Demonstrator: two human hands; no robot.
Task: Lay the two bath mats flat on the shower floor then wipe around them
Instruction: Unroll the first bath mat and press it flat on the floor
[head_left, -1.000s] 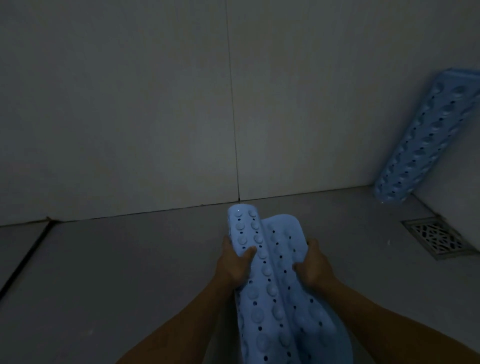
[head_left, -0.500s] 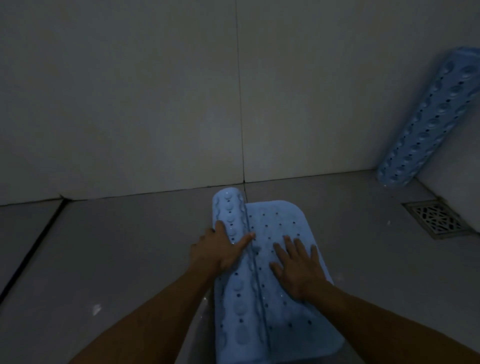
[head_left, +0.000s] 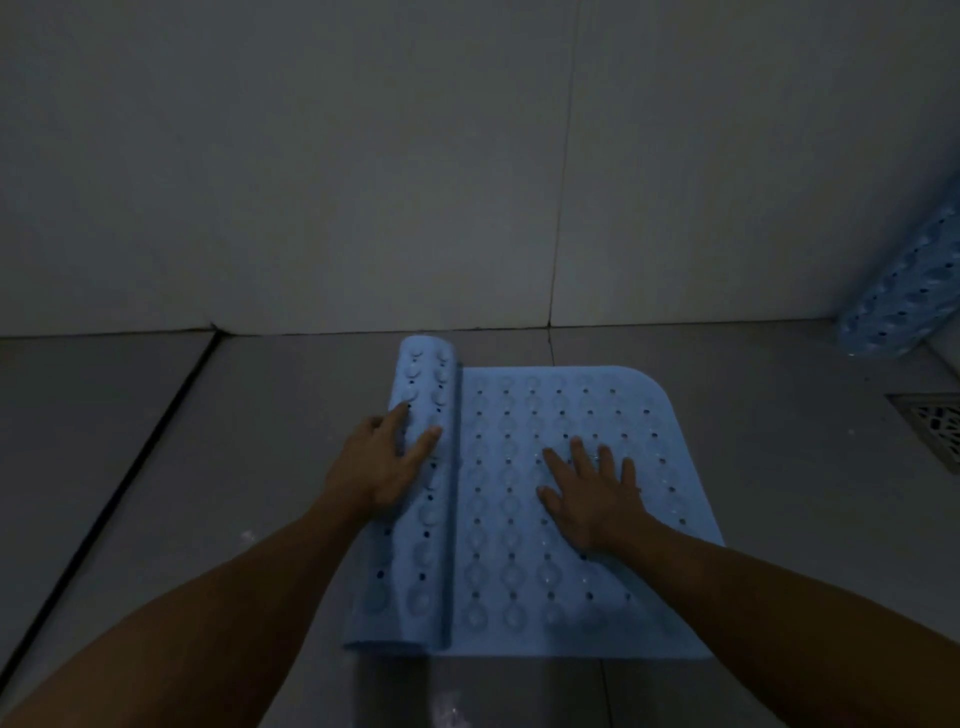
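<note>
Head view: mat (head_left: 561, 467) half unrolled at centre frame, on the floor (head_left: 779, 467).
Right hand (head_left: 592, 493) presses flat, fingers spread, likely pinning the laid part; left hand (head_left: 384, 462), fingers straight, pushes the roll (head_left: 415, 467). Second mat (head_left: 904, 306) leans rolled at right edge.

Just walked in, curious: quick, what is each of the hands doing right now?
Left hand: open, fingers resting on the rolled part of the blue mat.
Right hand: open, pressed flat on the mat's unrolled part, holding nothing.
</note>
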